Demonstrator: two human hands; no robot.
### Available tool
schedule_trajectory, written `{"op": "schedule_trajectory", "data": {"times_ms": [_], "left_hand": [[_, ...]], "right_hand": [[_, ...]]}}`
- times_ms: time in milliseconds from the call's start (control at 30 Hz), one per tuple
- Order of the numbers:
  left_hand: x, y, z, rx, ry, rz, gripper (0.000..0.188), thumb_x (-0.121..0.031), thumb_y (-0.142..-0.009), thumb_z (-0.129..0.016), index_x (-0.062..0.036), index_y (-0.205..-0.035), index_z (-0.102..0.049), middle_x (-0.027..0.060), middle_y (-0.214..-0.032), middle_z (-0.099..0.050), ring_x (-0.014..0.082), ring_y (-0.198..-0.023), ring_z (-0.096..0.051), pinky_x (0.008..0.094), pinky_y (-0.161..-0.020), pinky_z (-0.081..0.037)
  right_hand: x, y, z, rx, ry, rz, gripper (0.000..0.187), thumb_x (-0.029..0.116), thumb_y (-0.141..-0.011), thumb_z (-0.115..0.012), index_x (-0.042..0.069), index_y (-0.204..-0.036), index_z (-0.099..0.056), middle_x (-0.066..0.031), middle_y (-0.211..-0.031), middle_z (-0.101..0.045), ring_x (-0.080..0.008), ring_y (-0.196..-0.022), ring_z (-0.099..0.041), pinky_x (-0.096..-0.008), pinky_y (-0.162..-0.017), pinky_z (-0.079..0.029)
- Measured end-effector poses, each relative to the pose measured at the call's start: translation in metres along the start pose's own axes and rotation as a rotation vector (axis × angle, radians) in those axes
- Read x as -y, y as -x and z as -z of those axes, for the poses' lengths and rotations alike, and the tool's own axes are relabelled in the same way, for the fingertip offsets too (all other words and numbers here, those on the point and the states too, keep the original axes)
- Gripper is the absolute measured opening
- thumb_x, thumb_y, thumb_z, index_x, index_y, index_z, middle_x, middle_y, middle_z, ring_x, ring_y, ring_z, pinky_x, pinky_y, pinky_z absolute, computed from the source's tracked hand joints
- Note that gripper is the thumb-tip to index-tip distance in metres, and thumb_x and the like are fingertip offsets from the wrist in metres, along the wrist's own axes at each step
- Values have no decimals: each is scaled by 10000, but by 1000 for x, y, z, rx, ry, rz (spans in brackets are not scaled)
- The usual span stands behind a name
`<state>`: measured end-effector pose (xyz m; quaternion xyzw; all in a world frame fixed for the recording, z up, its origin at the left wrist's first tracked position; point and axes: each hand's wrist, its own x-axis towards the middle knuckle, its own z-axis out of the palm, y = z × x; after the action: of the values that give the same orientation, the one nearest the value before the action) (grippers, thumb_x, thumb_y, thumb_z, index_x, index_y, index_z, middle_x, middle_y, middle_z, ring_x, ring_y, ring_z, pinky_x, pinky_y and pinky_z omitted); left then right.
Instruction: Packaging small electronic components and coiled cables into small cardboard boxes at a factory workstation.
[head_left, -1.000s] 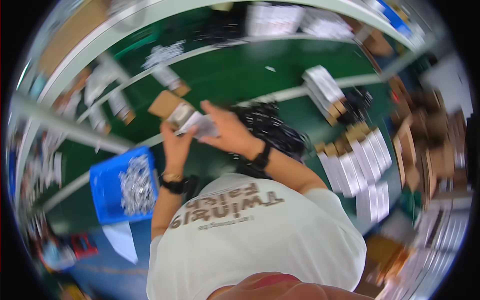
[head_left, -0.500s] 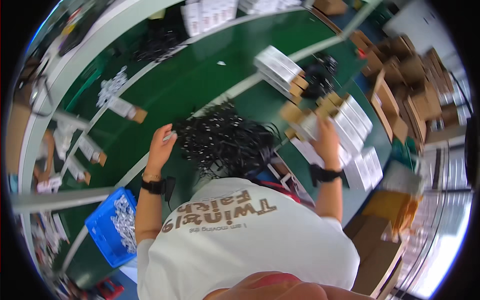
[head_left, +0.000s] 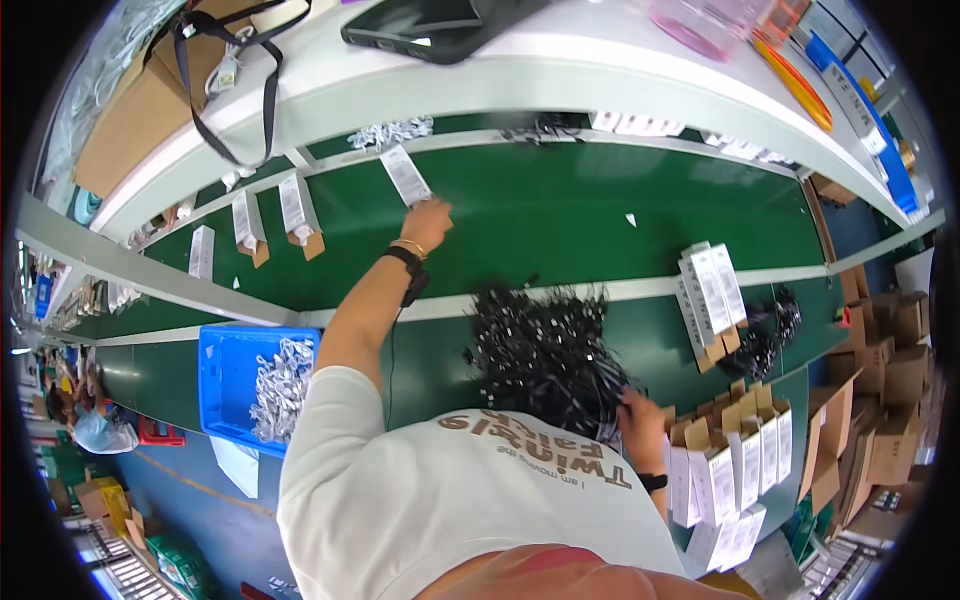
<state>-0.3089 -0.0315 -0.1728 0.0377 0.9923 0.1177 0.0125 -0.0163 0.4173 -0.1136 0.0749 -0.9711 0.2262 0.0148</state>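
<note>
My left hand [head_left: 428,222] reaches out over the green belt, its fingers closed at the near end of a narrow white box [head_left: 404,176]; the hand hides that end. A tangled heap of black cords [head_left: 545,350] with small shiny ends lies in front of me. At the heap's right edge, my right hand [head_left: 641,428] has its fingers curled on some cords. Just right of it, several white boxes [head_left: 745,465] stand packed together with their brown flaps raised.
More white boxes [head_left: 298,205] lie along the belt at left. A blue bin [head_left: 222,375] of silvery-white pieces stands at my left. Another box stack [head_left: 712,290] and a smaller black cord heap [head_left: 770,335] lie at right. A white shelf [head_left: 500,90] crosses overhead, holding a phone [head_left: 430,28].
My left hand has gone forward to the box on the belt. My right hand has left the white boxes and come to the black cords. The whole view has turned.
</note>
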Motion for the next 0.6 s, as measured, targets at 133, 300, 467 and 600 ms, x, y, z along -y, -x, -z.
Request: {"op": "schedule_trajectory", "data": {"times_ms": [133, 300, 467, 600], "left_hand": [[16, -36, -23, -253, -64, -319, 165, -146, -783, -574, -92, -925, -639, 122, -1058, -569, 290, -1095, -514, 439, -856, -454], [41, -61, -25, -97, -340, -144, 100, -135, -715, -611, -130, -814, -626, 44, -946, -558, 254, -1027, -513, 415, -790, -454], [57, -56, 1, -124, -281, -223, 128, -188, -771, -606, -133, -885, -625, 65, -960, -573, 264, -1006, -537, 397, -783, -466], [102, -31, 29, -586, -67, -88, 145, -157, -772, -615, -48, -842, -549, 120, -837, -574, 326, -825, -571, 440, -677, -472]], "right_hand": [[21, -10, -35, 79, -119, 82, 262, 64, -757, -618, 53, -1018, -617, -139, -884, -632, -340, -808, -602, -426, -717, -476], [40, -20, -38, 173, -224, -41, 194, 65, -765, -608, 40, -956, -634, -139, -874, -632, -345, -800, -599, -416, -715, -480], [34, -36, -43, 136, -190, 39, 155, 71, -783, -593, 33, -925, -642, -134, -852, -632, -335, -791, -599, -400, -708, -482], [48, -56, -36, 109, -206, 53, 176, 68, -792, -591, 29, -958, -635, -142, -873, -627, -337, -823, -599, -391, -743, -480]]}}
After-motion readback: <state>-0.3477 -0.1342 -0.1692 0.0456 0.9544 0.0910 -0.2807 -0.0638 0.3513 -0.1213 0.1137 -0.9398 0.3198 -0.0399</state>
